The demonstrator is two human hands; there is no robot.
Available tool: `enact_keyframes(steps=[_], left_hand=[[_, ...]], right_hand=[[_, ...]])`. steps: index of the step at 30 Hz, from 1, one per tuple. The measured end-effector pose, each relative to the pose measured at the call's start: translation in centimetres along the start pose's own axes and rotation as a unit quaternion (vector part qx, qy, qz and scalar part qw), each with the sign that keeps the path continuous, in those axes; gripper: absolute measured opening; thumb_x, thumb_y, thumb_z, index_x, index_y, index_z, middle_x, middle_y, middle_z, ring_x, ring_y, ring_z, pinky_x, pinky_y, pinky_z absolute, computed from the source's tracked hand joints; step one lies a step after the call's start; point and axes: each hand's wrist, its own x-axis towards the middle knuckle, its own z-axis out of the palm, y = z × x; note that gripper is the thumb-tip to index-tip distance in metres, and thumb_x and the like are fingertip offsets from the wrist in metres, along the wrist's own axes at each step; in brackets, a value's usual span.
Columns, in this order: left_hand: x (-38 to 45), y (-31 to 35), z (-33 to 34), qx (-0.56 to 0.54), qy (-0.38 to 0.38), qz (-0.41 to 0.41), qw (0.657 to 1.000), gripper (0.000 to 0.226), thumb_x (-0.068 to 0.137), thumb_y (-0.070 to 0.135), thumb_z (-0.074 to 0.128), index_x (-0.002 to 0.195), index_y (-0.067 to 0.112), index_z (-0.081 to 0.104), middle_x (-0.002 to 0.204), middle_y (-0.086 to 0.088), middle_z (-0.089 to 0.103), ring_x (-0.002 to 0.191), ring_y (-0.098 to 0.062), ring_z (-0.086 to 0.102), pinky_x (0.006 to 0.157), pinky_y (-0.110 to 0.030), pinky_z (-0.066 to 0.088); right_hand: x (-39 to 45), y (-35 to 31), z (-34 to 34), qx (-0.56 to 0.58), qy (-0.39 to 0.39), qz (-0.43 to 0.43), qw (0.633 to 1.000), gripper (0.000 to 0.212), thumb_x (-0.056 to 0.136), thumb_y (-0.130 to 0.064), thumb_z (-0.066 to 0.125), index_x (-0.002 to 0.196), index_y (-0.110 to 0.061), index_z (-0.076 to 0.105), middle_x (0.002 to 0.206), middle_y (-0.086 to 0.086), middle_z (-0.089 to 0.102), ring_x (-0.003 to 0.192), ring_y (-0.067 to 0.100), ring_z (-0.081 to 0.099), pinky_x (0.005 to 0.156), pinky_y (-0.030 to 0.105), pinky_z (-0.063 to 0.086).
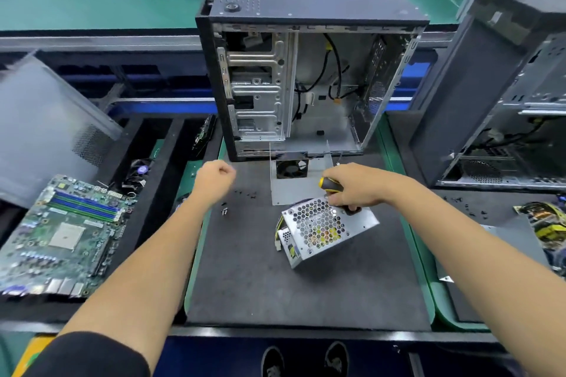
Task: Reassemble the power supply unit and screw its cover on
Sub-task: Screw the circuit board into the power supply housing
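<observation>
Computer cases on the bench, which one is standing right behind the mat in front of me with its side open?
The middle computer case, straight beyond the grey mat. Its open side faces you, showing the drive cage and cables. The other case stands off at the right edge.

Both bare forearms stretched up from the lower frame. Left hand [214, 179] left of centre, curled into an empty-looking fist. Right hand [355, 185] right of centre, fingers wrapped round a handle.

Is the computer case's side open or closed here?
Open: the computer case stands upright with its side panel off, so drive bays and cables show inside.
</observation>
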Motion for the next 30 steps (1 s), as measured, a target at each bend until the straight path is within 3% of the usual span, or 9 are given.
enact_keyframes(steps=[2,4,7,11,17,23,30], left_hand=[[-0.2,-3.4,0.2,0.041,0.009,-0.045,0.998,0.010,0.083,0.005,0.058,0.083,0.010,0.067,0.091,-0.010,0.068,0.090,-0.030,0.061,0.084,-0.033,0.049],[-0.4,-5.2,0.9,0.068,0.007,-0.046,0.997,0.011,0.083,0.005,0.059,0.087,0.012,0.066,0.097,-0.011,0.069,0.095,-0.031,0.061,0.085,-0.035,0.049],[-0.4,-5.4,2.4,0.100,0.003,0.014,0.995,0.010,0.084,0.007,0.061,0.091,0.010,0.067,0.097,-0.010,0.066,0.090,-0.030,0.061,0.081,-0.035,0.049],[0.3,-4.2,3.7,0.190,-0.010,0.101,0.976,0.015,0.089,0.014,0.060,0.101,0.012,0.068,0.102,-0.009,0.059,0.099,-0.029,0.056,0.083,-0.039,0.048],[1.1,-3.3,4.6,0.295,-0.033,0.132,0.946,0.021,0.094,0.016,0.053,0.104,0.008,0.069,0.103,-0.012,0.058,0.101,-0.032,0.054,0.080,-0.042,0.049],[1.5,-3.2,4.9,0.267,-0.037,0.114,0.956,0.016,0.087,0.000,0.052,0.095,0.000,0.066,0.098,-0.017,0.060,0.093,-0.036,0.055,0.077,-0.039,0.046],[1.3,-2.7,5.6,0.242,-0.020,0.116,0.963,0.015,0.087,-0.003,0.050,0.092,-0.006,0.064,0.097,-0.022,0.055,0.091,-0.039,0.055,0.074,-0.038,0.042]], right_hand=[[0.4,-0.1,-0.2,-0.005,-0.009,0.007,1.000,0.029,0.085,-0.014,0.060,0.071,-0.017,0.035,0.075,0.001,0.049,0.061,0.018,0.045,0.056,0.029,0.036],[0.8,-0.1,-0.3,-0.012,-0.022,0.019,1.000,0.025,0.084,-0.012,0.059,0.073,-0.016,0.037,0.079,0.004,0.051,0.065,0.020,0.047,0.059,0.031,0.036],[1.5,-0.3,-0.4,-0.017,-0.041,0.039,0.998,0.024,0.084,-0.009,0.057,0.075,-0.015,0.036,0.079,0.005,0.048,0.064,0.021,0.049,0.060,0.032,0.034],[2.1,-0.7,-0.5,-0.018,-0.063,0.057,0.996,0.032,0.086,-0.005,0.052,0.070,-0.018,0.028,0.070,0.003,0.037,0.047,0.015,0.050,0.054,0.028,0.029],[2.4,-1.0,-0.6,-0.043,-0.070,0.063,0.995,0.033,0.087,-0.003,0.051,0.070,-0.017,0.026,0.069,0.005,0.034,0.050,0.018,0.048,0.054,0.029,0.026],[2.4,-1.1,-0.4,-0.051,-0.067,0.061,0.995,0.034,0.086,-0.002,0.050,0.068,-0.018,0.026,0.067,0.002,0.033,0.050,0.018,0.046,0.052,0.029,0.025],[2.3,-0.7,-0.3,-0.041,-0.052,0.059,0.996,0.034,0.086,0.001,0.047,0.067,-0.018,0.025,0.061,0.001,0.030,0.045,0.016,0.047,0.050,0.028,0.027]])
